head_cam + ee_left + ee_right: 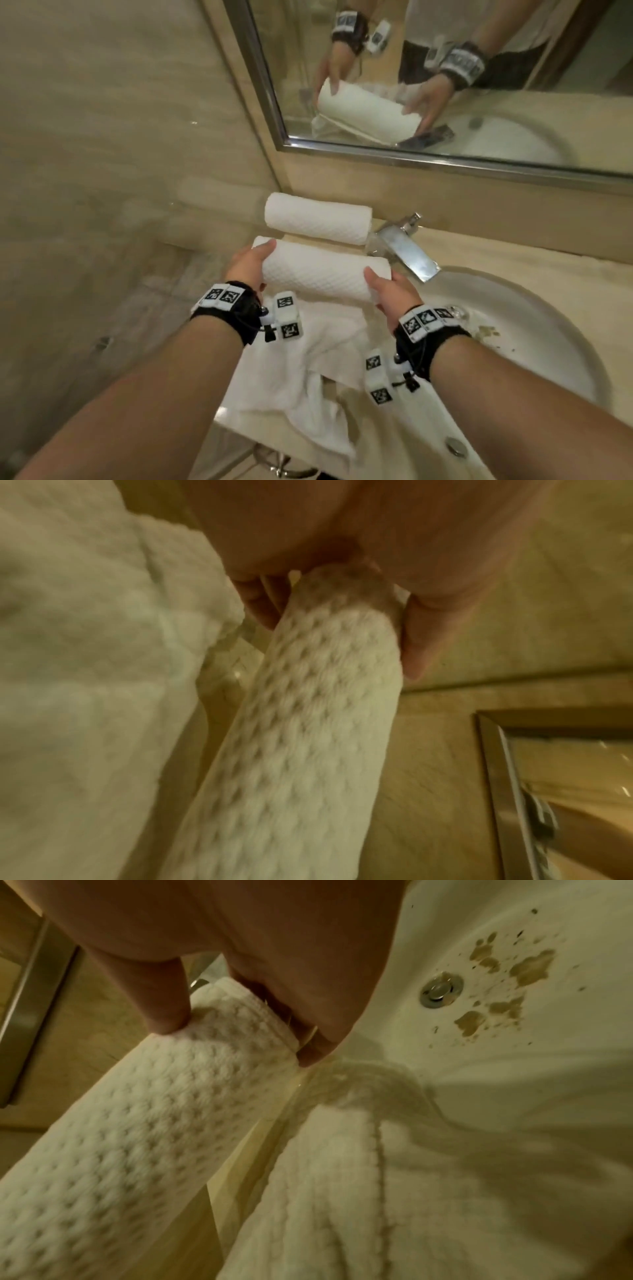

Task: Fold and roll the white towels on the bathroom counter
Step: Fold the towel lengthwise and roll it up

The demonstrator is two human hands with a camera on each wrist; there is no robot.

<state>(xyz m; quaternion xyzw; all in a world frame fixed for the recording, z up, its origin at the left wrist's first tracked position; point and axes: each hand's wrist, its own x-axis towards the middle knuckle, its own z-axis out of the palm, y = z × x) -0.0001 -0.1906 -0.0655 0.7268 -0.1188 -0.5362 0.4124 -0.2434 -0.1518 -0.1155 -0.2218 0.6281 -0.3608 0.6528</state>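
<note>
A rolled white waffle towel (318, 270) is held above the counter between both hands. My left hand (248, 263) grips its left end, thumb on top and fingers curled underneath (260, 607). At the right end my right hand (385, 289) grips the roll (164, 1123) the same way, thumb (164, 1010) pressing on top. A second rolled towel (317, 219) lies against the back wall, just behind the held one. Crumpled, unrolled white towels (308, 370) lie on the counter under my wrists.
A chrome faucet (404, 246) juts out right of the rolls over a white sink (534, 342) with brown stains near its drain (441, 989). A framed mirror (445, 85) hangs above. The beige wall (102, 137) closes the left side.
</note>
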